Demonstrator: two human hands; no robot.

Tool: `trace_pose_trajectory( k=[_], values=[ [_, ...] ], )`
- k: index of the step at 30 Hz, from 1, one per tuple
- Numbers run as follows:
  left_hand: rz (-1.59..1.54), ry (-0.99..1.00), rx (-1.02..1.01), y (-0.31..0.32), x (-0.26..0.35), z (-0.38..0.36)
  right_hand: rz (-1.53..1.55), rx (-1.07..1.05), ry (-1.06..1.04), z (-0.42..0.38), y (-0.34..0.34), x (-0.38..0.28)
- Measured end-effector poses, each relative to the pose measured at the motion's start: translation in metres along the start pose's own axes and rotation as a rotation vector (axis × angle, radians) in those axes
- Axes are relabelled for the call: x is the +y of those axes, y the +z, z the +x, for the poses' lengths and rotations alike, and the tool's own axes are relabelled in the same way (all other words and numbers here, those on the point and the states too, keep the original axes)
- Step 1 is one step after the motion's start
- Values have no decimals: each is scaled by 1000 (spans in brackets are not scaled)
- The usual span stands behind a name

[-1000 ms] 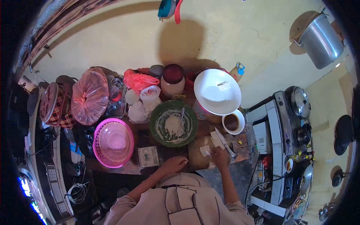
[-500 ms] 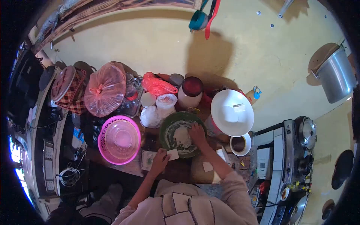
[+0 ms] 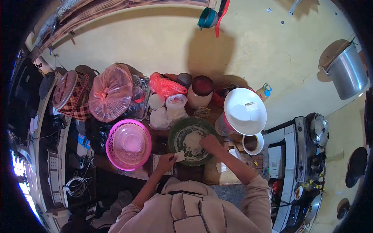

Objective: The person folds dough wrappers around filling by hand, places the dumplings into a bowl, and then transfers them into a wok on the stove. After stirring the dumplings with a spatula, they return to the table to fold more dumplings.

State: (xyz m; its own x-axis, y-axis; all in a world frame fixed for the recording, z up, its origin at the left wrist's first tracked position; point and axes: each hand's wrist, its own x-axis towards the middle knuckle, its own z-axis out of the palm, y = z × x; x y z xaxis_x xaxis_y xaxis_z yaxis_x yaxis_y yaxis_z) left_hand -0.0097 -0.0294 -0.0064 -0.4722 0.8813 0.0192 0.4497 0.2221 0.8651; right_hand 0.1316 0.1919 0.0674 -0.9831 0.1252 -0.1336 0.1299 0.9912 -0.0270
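Observation:
My left hand (image 3: 166, 163) pinches a small white square piece (image 3: 179, 156), thin like a sheet, at the near left rim of a green bowl (image 3: 173, 134). Inside the bowl lies a pale heap of floury powder (image 3: 192, 141), with more of it smeared up the walls. Over the bowl's right side is my right hand (image 3: 211, 144), its fingers curled together at the edge of the powder. What those fingers hold, if anything, is hidden. Partly behind my left hand sits a clear shallow tray (image 3: 156, 160).
A pink basket (image 3: 109, 155) stands left. White plastic bags (image 3: 160, 118), a red-lidded jar (image 3: 199, 100) and a red bag (image 3: 166, 86) line the back. Right are a white plate (image 3: 241, 116), a bowl of dark liquid (image 3: 251, 143), a board (image 3: 217, 176) and a stove (image 3: 301, 136).
My right hand has drawn back towards the bowl's right rim and its fingers have curled in. My left hand still holds the white square. The whole view has shifted slightly.

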Motion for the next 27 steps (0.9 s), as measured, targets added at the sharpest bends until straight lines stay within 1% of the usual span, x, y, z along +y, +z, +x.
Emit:
trace_pose_trajectory(
  k=[1,4,7,10,12,14,16,18,19,20,22,25,27],
  values=[
    [-17,11,25,-1,-1,-1,47,30,4,-7,1,-8],
    [56,-35,-74,-8,14,-5,70,14,112,-18,15,-30],
    [102,-74,-131,-7,11,-6,177,95,333,-32,-1,-27],
    [64,-13,-78,-10,19,-8,277,268,468,-39,-4,-20],
    [24,-72,-111,-10,18,-8,547,192,687,-34,14,-30],
    [9,-113,-129,-10,13,-8,604,128,773,-29,20,-47],
    [17,-135,-134,-8,5,-4,446,80,728,-29,13,-63],
    [-146,-222,-151,-9,-1,-3,445,147,688,-30,32,-68],
    [-230,-266,-161,-7,-3,-3,444,179,670,-31,40,-69],
    [-368,-305,-149,-5,-6,-3,439,153,634,-32,47,-70],
    [-650,-382,-127,-1,-5,-3,425,99,564,-31,35,-81],
    [-658,-376,-173,-10,7,-3,396,177,510,-32,48,-93],
    [-738,-408,-135,-6,5,-3,441,223,492,-40,44,-85]
  ],
)
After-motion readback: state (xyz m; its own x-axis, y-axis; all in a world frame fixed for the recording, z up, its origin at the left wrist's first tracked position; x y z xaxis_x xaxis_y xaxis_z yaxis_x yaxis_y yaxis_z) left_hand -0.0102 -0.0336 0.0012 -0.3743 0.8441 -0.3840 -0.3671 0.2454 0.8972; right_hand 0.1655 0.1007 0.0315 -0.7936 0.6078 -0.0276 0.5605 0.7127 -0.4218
